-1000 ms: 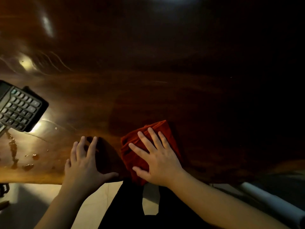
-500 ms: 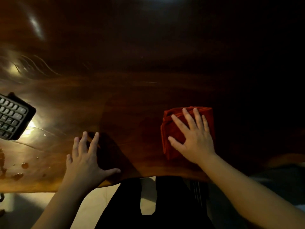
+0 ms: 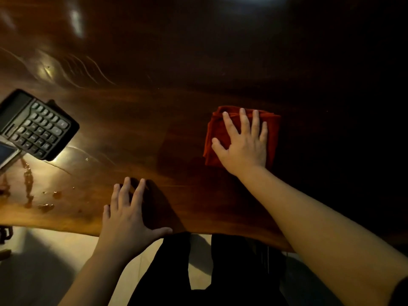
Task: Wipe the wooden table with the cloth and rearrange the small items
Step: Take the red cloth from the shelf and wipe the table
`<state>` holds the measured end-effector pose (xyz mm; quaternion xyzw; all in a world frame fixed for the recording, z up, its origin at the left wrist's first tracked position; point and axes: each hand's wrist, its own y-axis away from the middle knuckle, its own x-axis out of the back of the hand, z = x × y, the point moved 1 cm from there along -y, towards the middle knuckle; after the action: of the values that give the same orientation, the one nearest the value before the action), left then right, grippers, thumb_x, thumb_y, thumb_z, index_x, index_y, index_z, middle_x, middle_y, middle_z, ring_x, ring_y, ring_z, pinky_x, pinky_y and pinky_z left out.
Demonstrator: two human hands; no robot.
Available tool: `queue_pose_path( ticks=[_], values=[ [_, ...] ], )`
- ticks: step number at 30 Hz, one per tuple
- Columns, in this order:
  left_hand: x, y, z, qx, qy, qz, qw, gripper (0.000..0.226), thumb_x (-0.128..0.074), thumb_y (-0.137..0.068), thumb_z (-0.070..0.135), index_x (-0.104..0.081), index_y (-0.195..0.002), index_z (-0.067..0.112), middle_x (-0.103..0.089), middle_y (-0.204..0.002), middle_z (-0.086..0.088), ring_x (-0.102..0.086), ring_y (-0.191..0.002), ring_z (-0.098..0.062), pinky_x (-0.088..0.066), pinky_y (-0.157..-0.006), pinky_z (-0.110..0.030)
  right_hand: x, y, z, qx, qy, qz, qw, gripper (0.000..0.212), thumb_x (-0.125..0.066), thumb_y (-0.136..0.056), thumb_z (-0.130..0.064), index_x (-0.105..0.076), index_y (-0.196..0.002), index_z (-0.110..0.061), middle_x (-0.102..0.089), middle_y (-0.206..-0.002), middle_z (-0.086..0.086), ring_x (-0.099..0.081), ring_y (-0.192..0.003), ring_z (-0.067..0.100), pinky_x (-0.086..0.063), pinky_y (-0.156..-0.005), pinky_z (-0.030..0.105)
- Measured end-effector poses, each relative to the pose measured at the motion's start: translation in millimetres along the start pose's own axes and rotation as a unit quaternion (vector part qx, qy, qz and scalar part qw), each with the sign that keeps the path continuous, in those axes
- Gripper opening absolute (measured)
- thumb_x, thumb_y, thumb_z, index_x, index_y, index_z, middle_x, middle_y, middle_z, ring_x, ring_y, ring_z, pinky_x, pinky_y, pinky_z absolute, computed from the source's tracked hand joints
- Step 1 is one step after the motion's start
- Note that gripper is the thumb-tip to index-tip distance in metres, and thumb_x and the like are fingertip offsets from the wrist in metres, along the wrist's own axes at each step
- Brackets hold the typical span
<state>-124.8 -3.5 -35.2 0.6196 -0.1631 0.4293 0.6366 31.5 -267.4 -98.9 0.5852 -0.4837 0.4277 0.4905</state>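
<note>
A folded red cloth (image 3: 215, 138) lies on the dark wooden table (image 3: 154, 120), right of centre. My right hand (image 3: 244, 144) presses flat on top of the cloth with its fingers spread. My left hand (image 3: 128, 217) rests flat on the table near the front edge, fingers apart and holding nothing. A black calculator (image 3: 37, 127) sits tilted at the left edge of the table. A small silver-framed item (image 3: 7, 152) peeks out from under the calculator's near corner.
Reddish-brown drops and streaks of liquid (image 3: 29, 191) mark the table at the front left. The table's front edge (image 3: 66, 229) runs along the bottom, with pale floor (image 3: 44, 272) below. The far right of the table lies in deep shadow.
My right hand has slid the red cloth from the front edge to the right and farther away. My left hand has stayed in place on the table.
</note>
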Motion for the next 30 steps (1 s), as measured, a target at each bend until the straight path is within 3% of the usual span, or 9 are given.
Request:
queue_pose_path(
  ticks=[12, 18, 21, 24, 30],
  values=[
    [0, 1, -3, 0.021, -0.012, -0.003, 1.0, 0.142, -0.061, -0.045, 0.09, 0.009, -0.156, 0.036, 0.018, -0.166, -0.001, 0.018, -0.15, -0.028, -0.007, -0.119, -0.058, -24, 58, -87, 0.182, -0.038, -0.019, 0.982, 0.082, -0.036, -0.087, -0.073, -0.019, -0.159, -0.037, -0.015, -0.169, 0.013, 0.005, -0.155, 0.039, 0.001, -0.122, 0.06],
    [4, 1, 5, 0.023, -0.022, -0.012, 0.999, 0.144, -0.054, -0.04, 0.092, 0.007, -0.157, 0.035, 0.017, -0.166, -0.002, 0.017, -0.151, -0.028, -0.007, -0.119, -0.058, -23, 87, -69, 0.253, -0.044, -0.051, 0.965, 0.078, -0.038, -0.091, -0.07, -0.018, -0.159, -0.038, -0.011, -0.17, 0.01, 0.007, -0.155, 0.036, 0.006, -0.122, 0.057],
    [5, 1, 9, 0.021, -0.031, -0.008, 0.999, 0.143, -0.06, -0.044, 0.09, 0.007, -0.157, 0.034, 0.016, -0.166, -0.003, 0.016, -0.151, -0.028, -0.009, -0.119, -0.058, -21, 96, -52, 0.272, -0.04, -0.062, 0.959, 0.078, -0.038, -0.092, -0.071, -0.019, -0.159, -0.038, -0.011, -0.17, 0.009, 0.007, -0.155, 0.034, 0.007, -0.122, 0.055],
    [6, 1, 14, 0.022, -0.038, -0.008, 0.999, 0.141, -0.066, -0.048, 0.087, 0.008, -0.157, 0.033, 0.017, -0.166, -0.003, 0.017, -0.151, -0.028, -0.009, -0.119, -0.058, -19, 104, -32, 0.272, -0.042, -0.073, 0.959, 0.078, -0.039, -0.092, -0.072, -0.018, -0.159, -0.04, -0.011, -0.17, 0.007, 0.007, -0.156, 0.032, 0.005, -0.122, 0.055],
    [7, -2, 21, 0.017, -0.04, -0.02, 0.999, 0.143, -0.057, -0.044, 0.091, 0.01, -0.157, 0.033, 0.019, -0.165, -0.002, 0.018, -0.15, -0.029, -0.008, -0.119, -0.058, -11, 124, 27, 0.234, -0.037, -0.088, 0.968, 0.079, -0.042, -0.09, -0.074, -0.019, -0.159, -0.043, -0.013, -0.17, 0.004, 0.005, -0.156, 0.029, 0.002, -0.123, 0.054]
  ],
)
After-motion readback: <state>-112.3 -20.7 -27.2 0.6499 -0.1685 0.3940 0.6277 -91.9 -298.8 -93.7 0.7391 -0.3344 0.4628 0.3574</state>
